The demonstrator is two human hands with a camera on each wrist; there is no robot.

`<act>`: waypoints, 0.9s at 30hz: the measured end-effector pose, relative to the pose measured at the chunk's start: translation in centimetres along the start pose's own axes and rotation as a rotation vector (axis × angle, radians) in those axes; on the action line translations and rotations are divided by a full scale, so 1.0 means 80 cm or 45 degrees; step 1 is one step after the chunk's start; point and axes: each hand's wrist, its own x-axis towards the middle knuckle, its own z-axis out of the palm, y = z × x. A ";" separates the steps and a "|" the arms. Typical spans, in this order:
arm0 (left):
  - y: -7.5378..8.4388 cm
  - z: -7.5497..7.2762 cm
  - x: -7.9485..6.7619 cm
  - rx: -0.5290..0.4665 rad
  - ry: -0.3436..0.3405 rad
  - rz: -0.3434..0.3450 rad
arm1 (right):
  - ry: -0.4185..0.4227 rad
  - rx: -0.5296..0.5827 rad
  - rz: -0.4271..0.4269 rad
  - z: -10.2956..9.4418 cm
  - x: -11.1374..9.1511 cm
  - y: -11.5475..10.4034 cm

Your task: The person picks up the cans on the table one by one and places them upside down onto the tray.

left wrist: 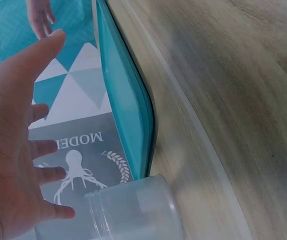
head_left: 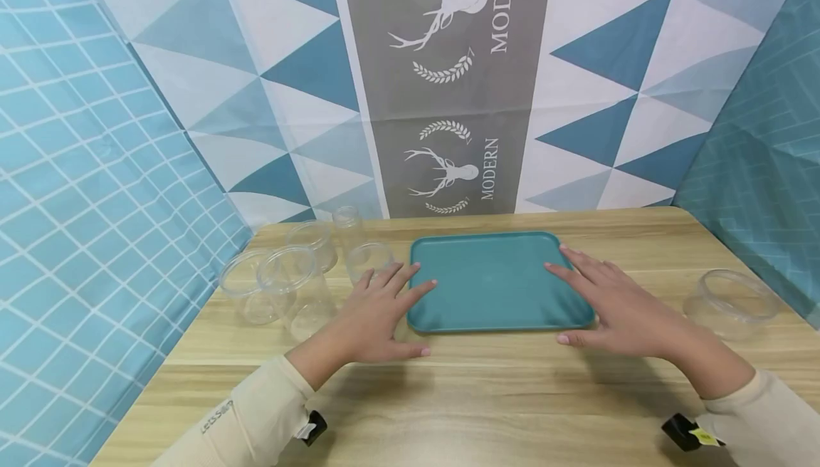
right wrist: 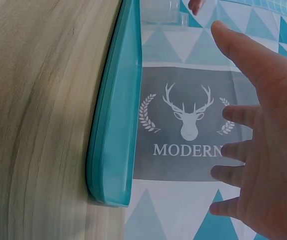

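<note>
A teal rectangular tray point(head_left: 496, 283) lies flat on the wooden table, with nothing on it. My left hand point(head_left: 378, 317) hovers by its left end, fingers spread and holding nothing. On the opposite side, my right hand point(head_left: 624, 307) is held over the right end with its fingers extended. Both wrist views show a gap between each hand and the tray, seen there as a tray edge point(left wrist: 128, 95) and a shallow rim point(right wrist: 114, 115). Close to my left fingers stands a small clear jar point(head_left: 369, 262).
Several clear containers stand at the table's left, among them a tall jar point(head_left: 297, 289), a wide jar point(head_left: 250, 285) and a narrow bottle point(head_left: 347, 223). A low clear jar point(head_left: 733, 303) is beyond my right wrist. A patterned cloth point(head_left: 448, 97) hangs behind the table.
</note>
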 end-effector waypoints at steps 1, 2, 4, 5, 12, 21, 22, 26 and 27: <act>0.000 0.000 0.000 0.005 0.013 0.006 | 0.009 0.001 -0.008 0.000 0.000 0.000; 0.000 0.000 0.001 0.008 0.026 0.011 | 0.020 0.001 -0.019 0.000 0.001 0.000; 0.000 0.001 0.001 0.015 0.047 0.020 | 0.038 0.006 -0.033 0.000 0.002 -0.002; -0.001 0.001 0.001 0.023 0.056 0.025 | 0.045 0.011 -0.039 0.000 0.002 -0.002; -0.003 0.005 0.002 0.055 0.094 0.044 | 0.060 0.046 -0.032 0.001 0.004 -0.005; -0.004 0.004 0.003 0.026 0.130 0.041 | 0.105 0.040 -0.079 0.005 0.007 -0.005; -0.004 0.004 0.003 0.023 0.140 0.044 | 0.107 0.040 -0.082 0.006 0.007 -0.005; -0.004 0.003 0.004 0.023 0.161 0.043 | 0.106 0.045 -0.088 0.008 0.006 -0.005; -0.005 0.003 0.004 0.021 0.162 0.043 | 0.101 0.048 -0.083 0.009 0.006 -0.005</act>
